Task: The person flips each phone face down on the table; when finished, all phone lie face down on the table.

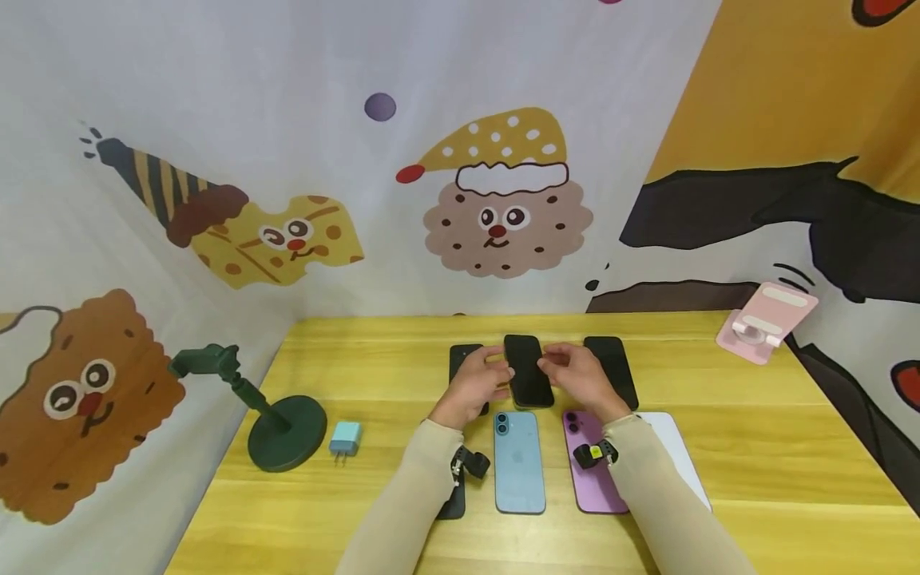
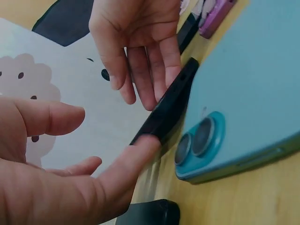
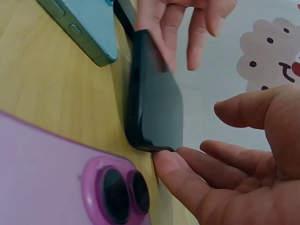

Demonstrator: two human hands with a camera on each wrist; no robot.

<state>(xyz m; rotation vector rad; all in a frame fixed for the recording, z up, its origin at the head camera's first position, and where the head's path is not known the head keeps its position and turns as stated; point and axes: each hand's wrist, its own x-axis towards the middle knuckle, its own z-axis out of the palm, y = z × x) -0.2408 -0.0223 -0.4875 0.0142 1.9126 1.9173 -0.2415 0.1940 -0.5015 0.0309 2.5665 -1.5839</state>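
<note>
A black phone (image 1: 529,375) lies screen up in the back middle of the table, between my two hands. My left hand (image 1: 473,382) is at its left side; in the left wrist view a fingertip (image 2: 147,143) touches the phone's edge and the thumb stands away. From the right, my right hand (image 1: 580,375) meets the opposite edge with its fingertips (image 3: 168,161), thumb raised clear. Dark phones lie partly under each hand, one at left (image 1: 465,353) and one at right (image 1: 612,363). Just in front is a light blue phone (image 1: 521,471), back up.
A purple phone (image 1: 598,497), a white phone (image 1: 672,439) and a dark phone (image 1: 453,505) lie partly behind my forearms. To the left stand a dark green stand (image 1: 287,435) and a blue charger plug (image 1: 346,438). A pink phone stand (image 1: 765,319) is at the back right.
</note>
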